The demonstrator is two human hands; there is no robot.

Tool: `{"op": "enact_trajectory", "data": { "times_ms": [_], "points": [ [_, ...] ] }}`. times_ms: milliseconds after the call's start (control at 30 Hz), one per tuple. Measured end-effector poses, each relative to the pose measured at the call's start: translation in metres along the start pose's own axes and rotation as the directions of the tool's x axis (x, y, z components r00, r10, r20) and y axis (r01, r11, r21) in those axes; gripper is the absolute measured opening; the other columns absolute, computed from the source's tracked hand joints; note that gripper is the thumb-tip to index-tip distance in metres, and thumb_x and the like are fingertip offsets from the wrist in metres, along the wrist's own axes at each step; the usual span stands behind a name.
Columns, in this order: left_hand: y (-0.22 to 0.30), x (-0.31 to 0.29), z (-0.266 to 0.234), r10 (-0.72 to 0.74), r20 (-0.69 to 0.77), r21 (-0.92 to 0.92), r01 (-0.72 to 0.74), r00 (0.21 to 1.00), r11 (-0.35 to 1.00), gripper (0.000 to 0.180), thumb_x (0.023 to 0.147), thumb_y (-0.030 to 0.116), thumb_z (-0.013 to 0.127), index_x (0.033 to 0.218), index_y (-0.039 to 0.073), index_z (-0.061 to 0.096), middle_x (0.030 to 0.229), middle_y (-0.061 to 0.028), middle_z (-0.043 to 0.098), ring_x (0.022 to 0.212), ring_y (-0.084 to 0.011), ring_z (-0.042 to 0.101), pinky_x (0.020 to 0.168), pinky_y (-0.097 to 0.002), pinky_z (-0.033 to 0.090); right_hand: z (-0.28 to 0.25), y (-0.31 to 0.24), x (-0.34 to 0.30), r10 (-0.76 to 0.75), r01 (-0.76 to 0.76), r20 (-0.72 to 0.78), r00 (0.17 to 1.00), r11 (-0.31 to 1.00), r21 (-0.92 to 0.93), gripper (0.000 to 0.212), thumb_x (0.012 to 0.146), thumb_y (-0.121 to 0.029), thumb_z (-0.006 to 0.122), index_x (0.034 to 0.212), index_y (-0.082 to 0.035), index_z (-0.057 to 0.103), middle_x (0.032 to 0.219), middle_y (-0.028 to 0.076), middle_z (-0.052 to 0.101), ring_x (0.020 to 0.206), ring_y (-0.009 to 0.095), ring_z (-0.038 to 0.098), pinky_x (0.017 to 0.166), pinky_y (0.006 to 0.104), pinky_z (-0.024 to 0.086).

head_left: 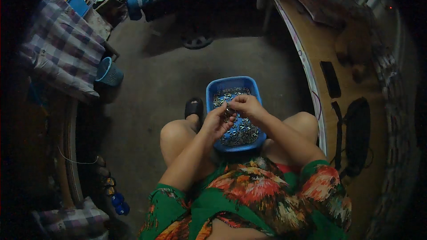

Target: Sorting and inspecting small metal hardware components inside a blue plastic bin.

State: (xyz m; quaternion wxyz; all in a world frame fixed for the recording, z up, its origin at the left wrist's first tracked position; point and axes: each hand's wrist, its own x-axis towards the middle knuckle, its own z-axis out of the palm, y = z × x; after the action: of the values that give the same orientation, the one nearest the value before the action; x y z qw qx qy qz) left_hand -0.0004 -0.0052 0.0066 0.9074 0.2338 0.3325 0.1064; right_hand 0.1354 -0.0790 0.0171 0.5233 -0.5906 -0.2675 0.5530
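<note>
Small metal pieces [242, 134], short and shiny, lie loose over the bottom of a blue basin [233, 79], with a denser heap at the end nearest the person. The basin sits between the person's knees; what supports it cannot be told. Above it, the left hand [216, 123] is curled around several of the pieces. The right hand [249, 106] has thumb and forefinger pinched together, meeting the left fingertips; whether a piece is caught between them is too small to tell. Left of the basin, a black slipper [194, 108] is worn on one foot, on the grey floor [151, 80]. Farther left stands a teal basket [110, 72], beside a checked cloth [62, 44]. To the right, a wooden surface [311, 26] carries a black bag [357, 124].
</note>
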Motion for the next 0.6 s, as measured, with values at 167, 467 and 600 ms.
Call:
{"op": "enact_trajectory", "data": {
  "times_ms": [167,467,600],
  "points": [
    [-0.001,0.004,-0.006,0.019,0.010,0.002,-0.019,1.000,1.000,0.029,0.087,0.033,0.045,0.086,0.005,0.053,0.072,-0.0065,0.054,0.059,-0.0121,0.050,0.047,-0.0205,0.042,0.002,0.001,0.004,-0.078,0.079,0.032,0.996,0.997,-0.011,0.019,0.075,-0.022,0.063,0.076,-0.004,0.060,0.066,0.000,0.056,0.058,0.006,0.048,0.051,0.0205,0.035],
    [-0.002,0.001,-0.006,0.066,0.075,0.072,-0.071,0.995,0.995,0.024,0.086,0.030,0.049,0.083,0.007,0.053,0.068,-0.0032,0.053,0.057,-0.0102,0.050,0.048,-0.0202,0.042,0.001,0.001,0.000,-0.218,0.219,0.025,0.976,0.963,-0.159,0.018,0.074,-0.021,0.065,0.073,-0.004,0.058,0.069,0.001,0.057,0.062,0.008,0.051,0.055,0.0214,0.039],
    [-0.002,0.001,-0.011,0.048,0.113,0.029,-0.052,0.992,0.998,0.023,0.084,0.031,0.051,0.082,0.008,0.054,0.071,-0.0041,0.054,0.060,-0.0114,0.050,0.052,-0.0212,0.042,0.002,0.000,-0.003,-0.169,0.172,0.037,0.985,0.981,-0.092,0.016,0.075,-0.018,0.064,0.074,-0.003,0.058,0.068,0.002,0.058,0.064,0.009,0.053,0.057,0.0231,0.041]
  ]
}}
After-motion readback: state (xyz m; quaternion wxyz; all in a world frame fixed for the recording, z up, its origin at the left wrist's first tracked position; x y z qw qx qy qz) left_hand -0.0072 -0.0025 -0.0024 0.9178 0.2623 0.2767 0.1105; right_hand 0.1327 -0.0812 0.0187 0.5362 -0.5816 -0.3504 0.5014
